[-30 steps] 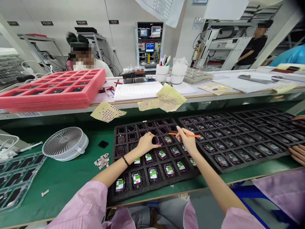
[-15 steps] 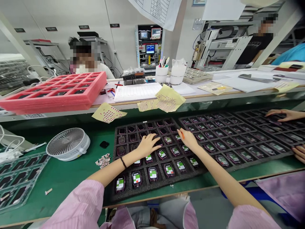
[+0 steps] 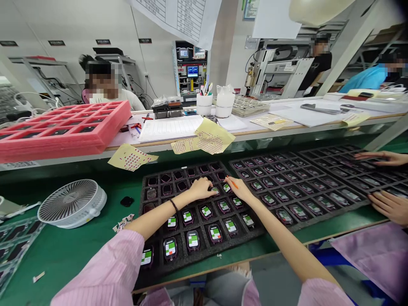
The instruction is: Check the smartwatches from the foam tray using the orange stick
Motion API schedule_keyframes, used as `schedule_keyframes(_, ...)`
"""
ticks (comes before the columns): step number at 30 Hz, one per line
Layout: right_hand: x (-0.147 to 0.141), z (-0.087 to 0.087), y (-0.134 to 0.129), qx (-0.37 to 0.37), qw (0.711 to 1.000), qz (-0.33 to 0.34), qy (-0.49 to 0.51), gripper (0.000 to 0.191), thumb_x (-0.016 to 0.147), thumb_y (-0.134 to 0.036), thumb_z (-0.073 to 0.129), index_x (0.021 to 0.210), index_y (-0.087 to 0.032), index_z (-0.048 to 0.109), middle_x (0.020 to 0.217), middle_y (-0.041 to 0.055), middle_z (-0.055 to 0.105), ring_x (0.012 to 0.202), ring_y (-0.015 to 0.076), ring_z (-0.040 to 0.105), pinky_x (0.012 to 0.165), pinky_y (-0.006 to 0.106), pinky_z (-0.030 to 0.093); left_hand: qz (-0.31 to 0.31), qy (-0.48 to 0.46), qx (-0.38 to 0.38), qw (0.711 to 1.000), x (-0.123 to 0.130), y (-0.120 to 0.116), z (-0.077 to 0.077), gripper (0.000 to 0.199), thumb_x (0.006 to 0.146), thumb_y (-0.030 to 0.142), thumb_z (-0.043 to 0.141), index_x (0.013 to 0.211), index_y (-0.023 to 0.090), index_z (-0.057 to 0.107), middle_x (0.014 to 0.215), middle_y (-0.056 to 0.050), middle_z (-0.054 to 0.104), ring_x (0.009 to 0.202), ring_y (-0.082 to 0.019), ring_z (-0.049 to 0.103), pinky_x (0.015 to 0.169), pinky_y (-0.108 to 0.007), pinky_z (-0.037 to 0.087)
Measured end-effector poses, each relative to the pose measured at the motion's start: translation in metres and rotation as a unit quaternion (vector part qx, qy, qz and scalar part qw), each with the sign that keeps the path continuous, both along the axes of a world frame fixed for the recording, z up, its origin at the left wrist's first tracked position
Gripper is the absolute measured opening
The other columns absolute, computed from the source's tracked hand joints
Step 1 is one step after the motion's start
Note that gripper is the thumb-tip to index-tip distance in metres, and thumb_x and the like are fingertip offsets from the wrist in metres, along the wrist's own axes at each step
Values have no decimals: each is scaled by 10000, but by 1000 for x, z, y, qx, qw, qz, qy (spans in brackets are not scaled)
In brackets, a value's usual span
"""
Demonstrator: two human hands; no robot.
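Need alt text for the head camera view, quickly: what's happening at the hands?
A person's left hand and right hand, holding an orange pen, rest over a black foam tray of smartwatches showing green screens. Another person's hand reaches across the neighbouring tray.

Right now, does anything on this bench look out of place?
Yes: a small black rounded piece lies loose on the green mat, outside the pockets of the black foam tray, near torn paper scraps.

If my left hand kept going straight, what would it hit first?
Your left hand would probably meet the green-screened device in the black foam tray, just short of your right hand; depth is unclear.
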State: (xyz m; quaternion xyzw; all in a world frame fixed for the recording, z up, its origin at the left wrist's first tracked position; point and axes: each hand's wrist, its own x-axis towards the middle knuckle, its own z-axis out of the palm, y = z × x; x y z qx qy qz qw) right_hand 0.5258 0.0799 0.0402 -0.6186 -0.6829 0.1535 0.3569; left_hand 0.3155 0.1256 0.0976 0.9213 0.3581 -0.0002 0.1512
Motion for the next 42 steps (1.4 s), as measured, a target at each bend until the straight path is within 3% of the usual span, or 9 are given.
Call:
schedule_keyframes(6, 1, -3, 10, -28, 998, 53, 29, 304, 895, -322, 381, 757, -207, 627, 803, 56, 701, 816, 227, 668, 779, 335, 483, 36, 29, 17, 999, 38, -3, -13, 370, 653, 289, 757, 948, 84, 667, 1115, -227, 590, 1096, -387, 529, 932, -505, 400)
schedule_keyframes(11, 4, -5, 12, -42, 994, 67, 71, 266, 868, -376, 435, 755, -220, 618, 813, 38, 696, 844, 222, 661, 782, 343, 491, 30, -9, -27, 999, 37, 14, -22, 430, 529, 320, 821, 892, 150, 665, 1048, -134, 613, 1041, -325, 566, 844, -379, 480)
schedule_keyframes(16, 5, -2, 7, -62, 985, 50, 155, 407, 864, -541, 391, 869, -198, 611, 618, 15, 617, 529, 177, 601, 498, 290, 479, 44, -137, -83, 986, 17, 16, -27, 477, 562, 347, 818, 937, 152, 596, 1072, -93, 592, 1045, -258, 571, 866, -339, 477)
schedule_keyframes(21, 0, 13, 5, -116, 921, 37, 371, 422, 787, -555, 565, 969, -176, 597, 512, -43, 534, 377, 112, 488, 330, 196, 325, 144, -383, -324, 853, -11, 9, -22, 518, 606, 203, 805, 995, 152, 467, 884, -56, 645, 721, -148, 635, 625, -277, 483)
schedule_keyframes(25, -18, 31, 17, -172, 873, 85, 449, 383, 753, -460, 656, 1005, -176, 609, 623, 4, 616, 456, 125, 559, 357, 205, 366, 186, -492, -389, 756, -41, 3, -17, 578, 597, 166, 821, 1053, 147, 467, 775, -25, 657, 619, -97, 601, 533, -196, 396)
schedule_keyframes(29, -44, 37, 34, -191, 840, 137, 489, 381, 701, -361, 729, 1019, -186, 613, 757, 33, 652, 573, 149, 626, 417, 220, 426, 221, -528, -384, 725, -61, -1, -16, 546, 661, 171, 782, 1135, 163, 512, 843, -17, 653, 659, -75, 609, 558, -177, 405)
schedule_keyframes(32, -57, 33, 38, -185, 843, 168, 477, 398, 688, -333, 747, 1039, -203, 613, 792, 25, 648, 640, 156, 651, 482, 230, 468, 220, -531, -382, 724, -66, -2, -20, 446, 773, 241, 687, 1183, 193, 519, 832, -5, 643, 660, -77, 629, 548, -163, 400)
schedule_keyframes(37, -62, 25, 33, -160, 873, 192, 419, 372, 711, -355, 730, 1038, -212, 623, 867, 32, 633, 633, 157, 651, 465, 240, 464, 148, -519, -334, 773, -67, -6, -24, 404, 800, 308, 645, 1172, 181, 548, 869, -27, 643, 622, -94, 625, 491, -170, 380)
schedule_keyframes(42, -65, 27, 23, -138, 893, 153, 401, 302, 808, -450, 617, 954, -185, 622, 684, 4, 606, 495, 131, 604, 373, 205, 380, 148, -486, -301, 807, -67, -13, -21, 377, 870, 434, 520, 1122, 161, 583, 727, 1, 603, 522, -87, 574, 441, -181, 341)
